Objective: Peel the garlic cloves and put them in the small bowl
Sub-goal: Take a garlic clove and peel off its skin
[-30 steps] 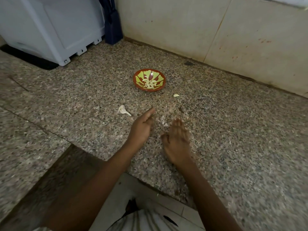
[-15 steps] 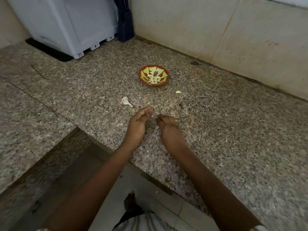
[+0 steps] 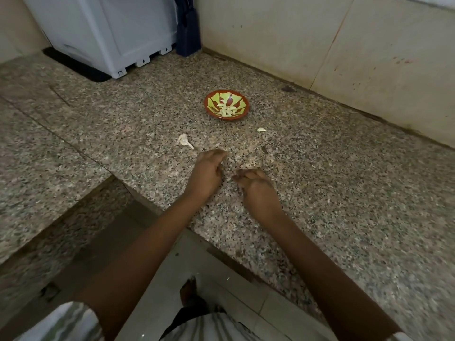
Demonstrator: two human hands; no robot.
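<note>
Your left hand [image 3: 206, 174] and right hand [image 3: 257, 189] sit on the tabletop [image 3: 325, 183], fingers curled. Whether they pinch anything cannot be told. A loose clove [image 3: 261, 129] lies near the small bowl [image 3: 206, 105]. It is probably light, firm and slippery, so pinch its ends.
</note>
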